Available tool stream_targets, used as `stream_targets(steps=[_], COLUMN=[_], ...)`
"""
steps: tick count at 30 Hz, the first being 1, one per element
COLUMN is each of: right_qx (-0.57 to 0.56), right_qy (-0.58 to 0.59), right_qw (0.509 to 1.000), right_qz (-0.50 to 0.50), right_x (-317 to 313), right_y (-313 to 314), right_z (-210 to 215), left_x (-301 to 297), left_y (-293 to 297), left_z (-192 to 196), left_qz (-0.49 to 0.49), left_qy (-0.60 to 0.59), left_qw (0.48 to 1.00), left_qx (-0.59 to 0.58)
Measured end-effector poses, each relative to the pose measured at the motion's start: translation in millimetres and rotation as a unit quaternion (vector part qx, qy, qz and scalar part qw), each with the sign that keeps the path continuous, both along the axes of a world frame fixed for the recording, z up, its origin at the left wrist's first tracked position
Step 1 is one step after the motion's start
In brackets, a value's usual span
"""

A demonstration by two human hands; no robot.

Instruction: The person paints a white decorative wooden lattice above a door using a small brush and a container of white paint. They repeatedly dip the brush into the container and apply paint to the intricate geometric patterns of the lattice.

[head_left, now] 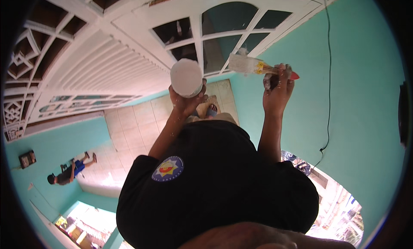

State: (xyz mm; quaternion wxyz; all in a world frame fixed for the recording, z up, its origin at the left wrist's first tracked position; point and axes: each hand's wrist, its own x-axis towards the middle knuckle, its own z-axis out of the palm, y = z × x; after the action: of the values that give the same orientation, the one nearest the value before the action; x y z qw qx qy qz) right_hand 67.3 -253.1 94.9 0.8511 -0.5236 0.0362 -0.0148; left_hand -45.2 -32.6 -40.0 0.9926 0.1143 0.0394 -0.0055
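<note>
Left hand (186,103) grip around white paint can (186,78); right hand (277,89) apparently clasping paintbrush (251,66).

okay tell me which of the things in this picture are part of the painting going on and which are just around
In use:
- paintbrush, white bristles, gripped in the right hand
- round white paint container, held up by the left hand
- white window frame, right by the bristles

Just around:
- black cable hanging on the turquoise wall
- another person on the tiled floor
- small dark box on the wall

White window frame (202,38) closes off space just beyond both raised hands; turquoise wall (365,98) flanks the right; open air between them.
</note>
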Motion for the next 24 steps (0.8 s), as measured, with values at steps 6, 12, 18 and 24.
stream_targets(steps=[6,12,18,24], right_qx=[-0.261,-0.502,-0.514,-0.443], right_qy=[-0.303,-0.422,-0.457,-0.473], right_qw=[0.883,0.644,0.611,0.627], right_qz=[0.244,0.395,0.392,0.431], right_x=[-17.8,-25.0,-43.9,-42.4], right_y=[39.6,112.2,155.5,185.1], right_z=[43.1,56.5,37.4,42.9], left_x=[-22.1,-46.7,-61.1,-67.7], left_y=[7.1,22.2,35.0,57.5], left_z=[-12.5,-6.3,-18.7,-20.6], left_qz=[-0.016,-0.003,0.002,0.074], left_qy=[0.081,0.083,0.01,0.068], left_qw=[0.996,0.994,1.0,0.991], left_qx=[-0.047,0.067,0.016,0.091])
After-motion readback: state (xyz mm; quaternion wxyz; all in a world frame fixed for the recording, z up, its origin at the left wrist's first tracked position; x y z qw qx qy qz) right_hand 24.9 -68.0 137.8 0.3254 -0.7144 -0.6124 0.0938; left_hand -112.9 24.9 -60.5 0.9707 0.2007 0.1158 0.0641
